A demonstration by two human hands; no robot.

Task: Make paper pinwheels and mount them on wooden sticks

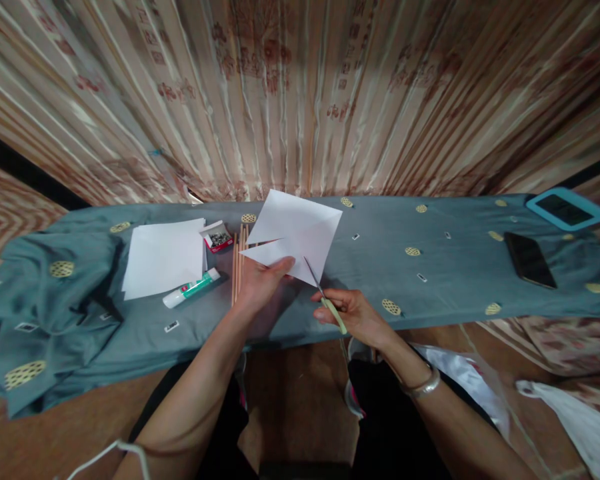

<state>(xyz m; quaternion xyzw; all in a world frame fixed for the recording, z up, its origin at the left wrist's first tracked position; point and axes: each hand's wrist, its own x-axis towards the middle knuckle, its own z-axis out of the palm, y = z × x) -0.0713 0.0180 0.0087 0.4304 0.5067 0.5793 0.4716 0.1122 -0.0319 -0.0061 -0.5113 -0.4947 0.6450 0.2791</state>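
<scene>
My left hand [263, 280] pinches a white sheet of paper [300, 223] near its lower left edge, thumb on top. A slit runs into the sheet from its left corner. In my right hand [353, 312] is a pair of scissors [334, 315] with light green handles. Its blade lies over the lower right part of the paper, close to the bottom corner; whether the paper sits between the blades I cannot tell. Under the paper's left side, several thin wooden sticks [239, 263] lie side by side, partly covered by the sheet and my left hand.
A stack of white paper [163, 260], a glue stick [192, 288] and an open red-and-white box of small metal pieces [217, 239] lie to the left. A black phone [530, 260] and a blue-framed tablet [566, 208] lie at the right end. A patterned curtain [300, 100] hangs behind.
</scene>
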